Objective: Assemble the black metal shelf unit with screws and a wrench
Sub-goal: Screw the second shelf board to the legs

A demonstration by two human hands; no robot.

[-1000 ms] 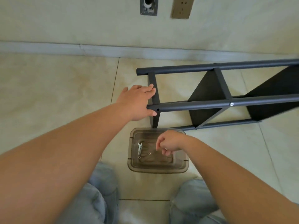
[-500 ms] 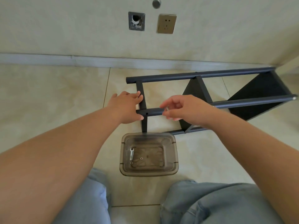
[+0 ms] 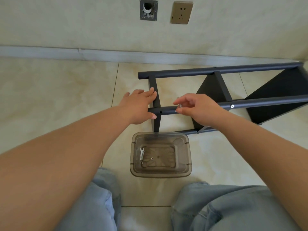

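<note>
The black metal shelf unit lies on its side on the tiled floor, its tubes running left to right. My left hand holds the left end of the near tube, thumb under it, fingers on the cross bar. An empty screw hole shows just right of my thumb. My right hand hovers over the same tube and pinches a small silver screw between thumb and fingers. A fitted screw shines further right on the tube. A silver wrench lies in the clear plastic box.
The box stands on the floor between my knees and the shelf, with two small nuts inside. The wall with a socket and a pipe opening runs behind the shelf. My jeans-clad legs fill the bottom edge.
My right hand rose from the plastic box to the near tube, carrying a screw. My left hand kept its hold on the tube's end.
</note>
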